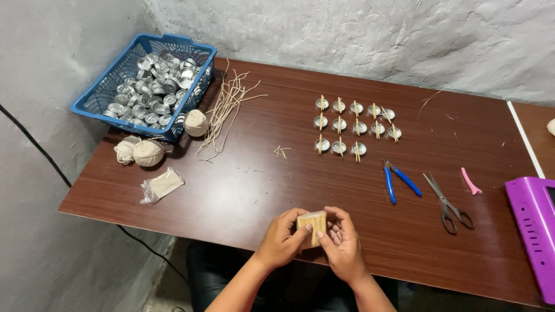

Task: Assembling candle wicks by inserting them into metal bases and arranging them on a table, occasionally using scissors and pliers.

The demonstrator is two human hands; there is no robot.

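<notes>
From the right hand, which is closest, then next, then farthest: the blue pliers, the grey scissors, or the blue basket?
From the right hand:
1. Blue pliers, just up and right.
2. Grey scissors, farther right.
3. Blue basket, far corner on the left.

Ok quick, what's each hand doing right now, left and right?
Left hand: closed on the small tan block, gripping its left side.
Right hand: closed on the same block, fingers wrapping its right side.

Home craft workshop (rough plaster walls [358, 34]): candle cups [356, 126], pliers [399, 180].
</notes>
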